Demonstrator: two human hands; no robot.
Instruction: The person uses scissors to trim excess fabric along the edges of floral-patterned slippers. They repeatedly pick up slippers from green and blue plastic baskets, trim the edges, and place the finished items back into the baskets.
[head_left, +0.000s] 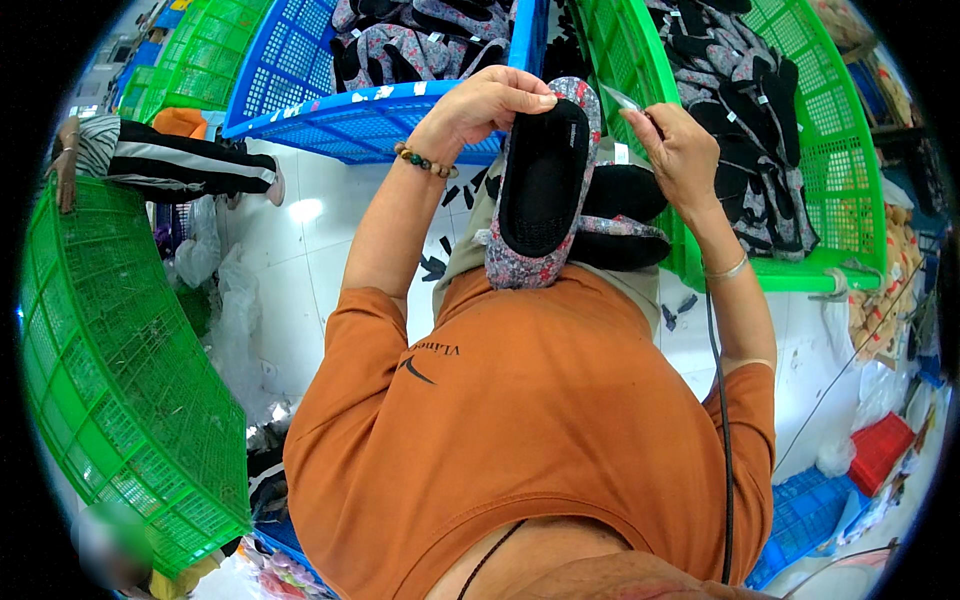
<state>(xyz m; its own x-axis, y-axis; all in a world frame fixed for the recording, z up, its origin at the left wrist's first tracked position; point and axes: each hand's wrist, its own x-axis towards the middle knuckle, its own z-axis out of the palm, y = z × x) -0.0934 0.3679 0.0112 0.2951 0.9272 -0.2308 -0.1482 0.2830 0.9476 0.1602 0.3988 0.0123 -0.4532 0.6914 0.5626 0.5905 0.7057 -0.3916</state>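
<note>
My left hand (482, 105) is closed on the far end of a slipper (541, 190), thumb over its edge. The slipper has a black insole and a grey-and-red floral outside; its opening faces up and its near end rests against my orange shirt. To its right, my right hand (682, 152) is closed around a small tool with a pointed pale blade (620, 97). Its handle is hidden in my fingers, so the exact kind does not show. The blade tip is apart from the slipper. More black and floral slippers (622, 243) lie on my lap, partly covered by the held one.
Ahead stands a blue basket (370, 125) of floral slippers. A green basket (868, 180) at right holds many more. Another green basket (130, 370) stands on its side at left, near a person's striped trouser leg (190, 165). Black scraps (433, 266) litter the white floor.
</note>
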